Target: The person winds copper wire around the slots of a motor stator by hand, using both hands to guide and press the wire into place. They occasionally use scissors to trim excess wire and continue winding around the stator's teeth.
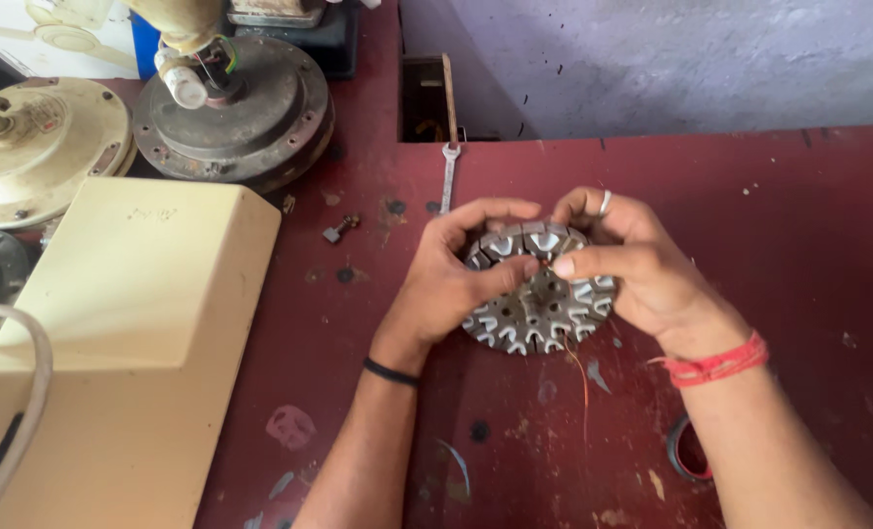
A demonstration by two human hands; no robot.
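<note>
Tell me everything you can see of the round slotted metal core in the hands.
The core is a flat round disc of grey metal, its rim ringed with slots holding pale liners, with small holes near the centre. It sits on the dark red table. The left hand and right hand grip its upper half. A thin reddish wire trails from its lower edge.

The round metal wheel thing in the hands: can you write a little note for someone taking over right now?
Left hand: grips the left rim of the round slotted motor core, thumb across its face.
Right hand: holds the right rim, forefinger pressing near the top slots.
The core sits just above the red table; a thin copper wire trails below it.
Done: white liners sit in the slots.
Left: no winding is visible in the slots.
Nearby: spanner, bolt.
</note>
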